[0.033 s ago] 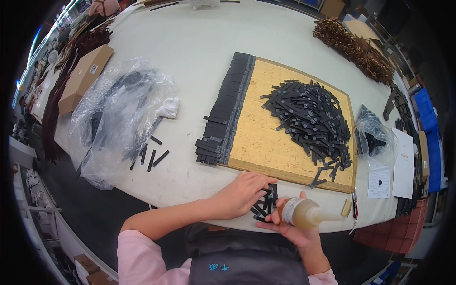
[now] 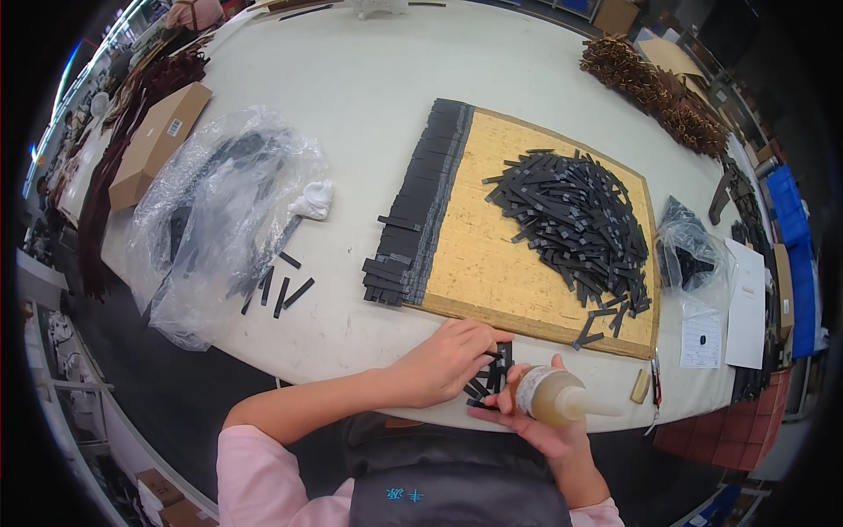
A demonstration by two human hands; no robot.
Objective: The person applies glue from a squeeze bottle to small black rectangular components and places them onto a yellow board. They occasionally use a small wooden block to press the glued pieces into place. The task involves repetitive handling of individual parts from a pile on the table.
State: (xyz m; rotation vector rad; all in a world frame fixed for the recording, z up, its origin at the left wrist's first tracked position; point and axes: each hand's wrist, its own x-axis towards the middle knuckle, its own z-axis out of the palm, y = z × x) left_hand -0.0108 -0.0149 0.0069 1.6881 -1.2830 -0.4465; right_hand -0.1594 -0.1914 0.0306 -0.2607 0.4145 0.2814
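Note:
My right hand (image 2: 542, 428) is closed around a squeeze bottle (image 2: 553, 397) of yellowish liquid, its pale nozzle pointing right. The fingertips of that hand also reach the edge of a small group of short black strips (image 2: 479, 386) at the table's near edge. Just left of them my left hand (image 2: 452, 356) is closed, thumb and fingers pinched at a black strip (image 2: 503, 350); the exact grip is partly hidden. Beyond the hands lies a tan board (image 2: 474, 237) bearing a big heap of black strips (image 2: 575, 220). A row of overlapping strips (image 2: 411, 202) lines its left side.
On the left lie a clear plastic bag (image 2: 228, 220) with dark contents, a cardboard box (image 2: 160, 145) and a few loose strips (image 2: 297, 293). At right are a yellowish block (image 2: 641, 386), a red-handled tool (image 2: 656, 386), papers (image 2: 701, 336) and another plastic bag (image 2: 689, 246). Brown bundles (image 2: 654, 92) sit far right.
The bottle in my right hand has tilted slightly, its nozzle tip shifting a little left and nearer to me. My left hand stays almost in place.

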